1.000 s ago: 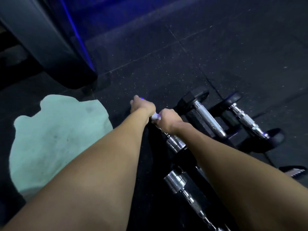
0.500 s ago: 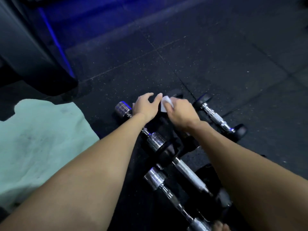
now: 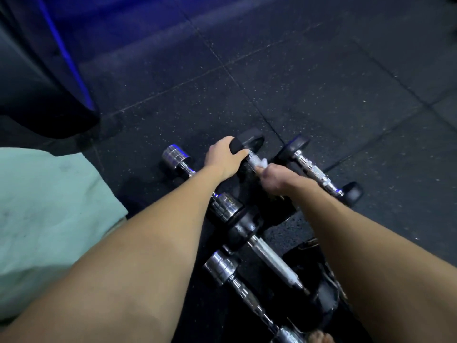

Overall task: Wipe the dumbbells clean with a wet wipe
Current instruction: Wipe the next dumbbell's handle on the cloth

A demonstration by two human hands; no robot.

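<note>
The left hand (image 3: 223, 158) gripped the far head of a black rubber-headed dumbbell with a steel handle (image 3: 248, 142), fingers curled over it. The right hand (image 3: 273, 180) was closed around a crumpled white wet wipe (image 3: 262, 163), pressing it against that dumbbell's handle. Several chrome and black dumbbells lay close together on the dark speckled rubber floor (image 3: 321, 82). A pale green cloth (image 3: 49, 206) lay to the left.

A: Where is there open room?
B: The dark floor (image 3: 309, 78) beyond the dumbbells.
A: And the obstacles?
B: Chrome dumbbell (image 3: 176, 157) left, black dumbbell (image 3: 321, 169) right, towel (image 3: 49, 214) and dark machine base (image 3: 37, 95) farther left.
</note>
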